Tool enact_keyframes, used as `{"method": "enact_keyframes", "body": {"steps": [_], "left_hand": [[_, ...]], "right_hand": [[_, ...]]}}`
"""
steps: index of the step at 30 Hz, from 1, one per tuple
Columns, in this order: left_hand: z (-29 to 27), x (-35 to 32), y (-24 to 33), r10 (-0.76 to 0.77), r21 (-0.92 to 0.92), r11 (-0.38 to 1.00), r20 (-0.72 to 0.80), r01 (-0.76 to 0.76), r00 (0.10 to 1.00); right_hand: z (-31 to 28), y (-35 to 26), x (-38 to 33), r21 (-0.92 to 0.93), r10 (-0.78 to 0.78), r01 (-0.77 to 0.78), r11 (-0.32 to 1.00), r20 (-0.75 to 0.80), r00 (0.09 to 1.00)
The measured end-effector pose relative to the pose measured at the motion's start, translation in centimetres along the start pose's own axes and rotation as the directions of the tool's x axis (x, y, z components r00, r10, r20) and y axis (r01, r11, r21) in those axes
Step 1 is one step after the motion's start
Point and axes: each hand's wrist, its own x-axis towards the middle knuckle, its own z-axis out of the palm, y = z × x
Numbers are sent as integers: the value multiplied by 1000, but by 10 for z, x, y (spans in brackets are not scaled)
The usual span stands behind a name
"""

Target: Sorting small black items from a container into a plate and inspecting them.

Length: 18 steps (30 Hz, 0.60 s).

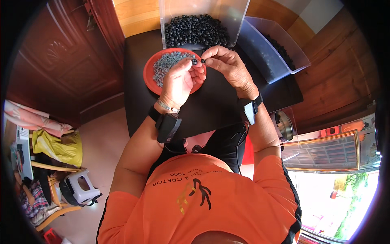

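Now both hands' grips narrow: left hand [181, 80] pinching a small ring [194, 62], right hand [227, 65] a black bead [202, 60].

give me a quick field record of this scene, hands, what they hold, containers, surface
left hand: left hand pinches a small grey ring at its fingertips
right hand: right hand pinches a small black piece beside the ring
red plate: red plate under the hands, holding a heap of small grey metal parts
near bin: clear bin behind the plate, filled with black beads
second bin: clear bin to the right, tilted, a few black pieces inside
surface: black table
wrists: black strapped devices on both
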Motion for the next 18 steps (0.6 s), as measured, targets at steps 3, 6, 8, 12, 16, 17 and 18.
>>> {"method": "enact_keyframes", "body": {"steps": [3,6,8,12,16,17,18], "left_hand": [[1,-2,0,25,12,1000,-7,-25,1000],[7,-5,0,30,35,999,11,-30,1000],[9,-7,0,23,48,999,-2,-23,1000],[8,-6,-2,-1,63,998,-15,2,1000],[9,-6,-5,-3,53,999,-35,5,999],[9,-6,-6,-11,45,999,-57,14,998],[9,-5,-7,-19,37,999,-79,22,997]], "right_hand": [[0,3,1,12,-43,43,999,11,999],[-1,3,0,17,-51,51,999,20,998],[-1,-1,-1,14,-44,44,999,20,999],[-2,-12,-1,-114,-7,11,993,30,1000],[-2,-19,0,-196,47,-27,980,102,994],[-2,-21,0,-195,49,-28,980,101,994],[-1,-22,1,-223,74,-50,974,100,992]]}}
